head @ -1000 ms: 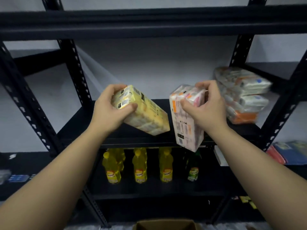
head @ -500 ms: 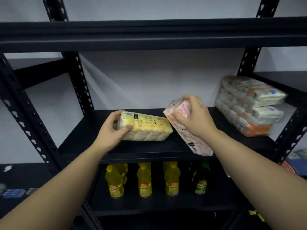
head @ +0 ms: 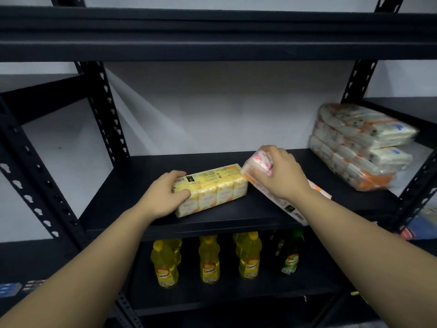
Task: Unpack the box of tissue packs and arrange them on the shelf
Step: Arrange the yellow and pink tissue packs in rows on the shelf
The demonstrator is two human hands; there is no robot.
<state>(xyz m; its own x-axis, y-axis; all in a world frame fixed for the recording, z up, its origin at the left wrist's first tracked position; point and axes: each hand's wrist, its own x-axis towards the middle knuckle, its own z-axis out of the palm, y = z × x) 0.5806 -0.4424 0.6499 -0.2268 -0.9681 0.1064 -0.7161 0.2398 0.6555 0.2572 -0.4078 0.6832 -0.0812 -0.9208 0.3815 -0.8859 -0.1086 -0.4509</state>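
Note:
A yellow tissue pack (head: 214, 189) lies flat on the black middle shelf (head: 236, 223), and my left hand (head: 165, 194) grips its left end. A pink and white tissue pack (head: 259, 162) leans tilted beside it, its far end raised and its near end over the shelf's front edge. My right hand (head: 281, 172) is closed on its upper end. The two packs touch at the yellow pack's right end. A stack of three white and orange tissue packs (head: 359, 143) rests at the shelf's right end. The box is out of view.
Several yellow oil bottles (head: 208, 259) and a green bottle (head: 290, 254) stand on the shelf below. Black perforated uprights (head: 104, 110) frame the bay, with a shelf beam (head: 212, 34) overhead. The left part of the middle shelf holds nothing.
Both hands moved forward and down; the yellow pack went from tilted in the air to lying flat on the shelf, and the pink pack came down beside it, still tilted.

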